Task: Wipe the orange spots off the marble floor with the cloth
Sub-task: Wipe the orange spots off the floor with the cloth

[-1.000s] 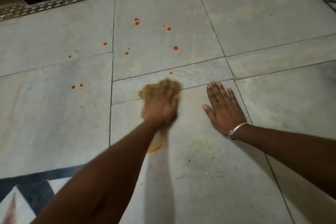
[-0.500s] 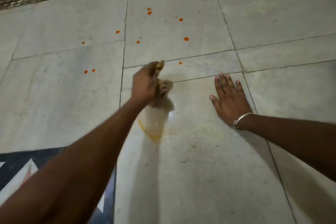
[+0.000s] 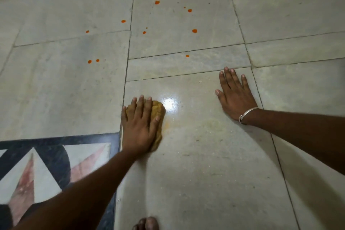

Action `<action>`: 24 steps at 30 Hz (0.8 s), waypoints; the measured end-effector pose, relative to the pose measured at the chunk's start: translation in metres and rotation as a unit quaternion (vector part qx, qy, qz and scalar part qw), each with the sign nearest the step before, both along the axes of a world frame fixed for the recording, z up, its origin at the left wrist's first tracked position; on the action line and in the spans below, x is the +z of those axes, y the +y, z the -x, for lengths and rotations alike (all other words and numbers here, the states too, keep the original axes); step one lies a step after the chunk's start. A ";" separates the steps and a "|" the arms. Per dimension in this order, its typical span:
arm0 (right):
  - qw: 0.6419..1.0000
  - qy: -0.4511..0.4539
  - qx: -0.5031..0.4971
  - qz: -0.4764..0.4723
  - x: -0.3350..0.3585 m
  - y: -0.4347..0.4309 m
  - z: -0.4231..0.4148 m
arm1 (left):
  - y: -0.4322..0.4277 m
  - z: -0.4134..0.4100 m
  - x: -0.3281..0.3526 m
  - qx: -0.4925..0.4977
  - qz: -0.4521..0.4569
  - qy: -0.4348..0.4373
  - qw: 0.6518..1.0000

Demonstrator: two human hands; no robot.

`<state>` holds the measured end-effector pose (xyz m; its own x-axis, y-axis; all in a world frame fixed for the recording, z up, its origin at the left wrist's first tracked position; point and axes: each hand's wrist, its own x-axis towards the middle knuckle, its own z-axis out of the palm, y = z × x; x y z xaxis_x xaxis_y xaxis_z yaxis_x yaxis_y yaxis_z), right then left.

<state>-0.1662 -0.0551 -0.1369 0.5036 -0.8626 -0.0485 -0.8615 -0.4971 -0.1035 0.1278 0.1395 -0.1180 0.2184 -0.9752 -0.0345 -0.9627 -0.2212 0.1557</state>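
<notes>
So left hand (image 3: 139, 125): flat, pressing cloth (image 3: 158, 110)
right hand (image 3: 236, 97): flat on floor (image 3: 205, 173)
risk: dirty cloth smears orange spots (image 3: 194, 31)

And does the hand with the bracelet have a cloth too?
No, the right hand lies flat on the bare floor; only the left hand presses the cloth.

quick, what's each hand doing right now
Left hand: open, straight fingers pressing the cloth onto the marble floor.
Right hand: open, flat on the floor, holding nothing.
</notes>
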 end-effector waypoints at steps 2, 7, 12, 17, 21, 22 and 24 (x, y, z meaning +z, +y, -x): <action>1.000 -0.005 0.000 -0.002 -0.001 -0.001 -0.001 | 0.014 0.042 0.000 0.027 -0.001 0.009 1.000; 1.000 -0.001 0.000 0.009 -0.002 0.000 -0.001 | -0.025 0.112 -0.004 -0.021 0.020 0.008 1.000; 1.000 -0.006 0.011 -0.012 -0.001 -0.002 0.004 | -0.081 0.028 -0.010 0.097 0.044 -0.047 0.993; 1.000 -0.003 0.014 0.004 -0.002 -0.001 0.005 | -0.012 0.073 -0.003 0.214 0.042 0.013 0.976; 1.000 -0.005 0.014 0.010 -0.004 -0.002 0.007 | -0.052 0.120 -0.002 0.033 0.036 0.026 0.998; 1.000 -0.006 0.017 0.008 -0.005 -0.003 0.007 | -0.067 0.106 -0.003 0.023 0.040 0.016 0.999; 1.000 -0.003 0.022 -0.003 -0.002 -0.003 0.007 | -0.084 0.063 -0.008 0.074 0.060 0.008 0.995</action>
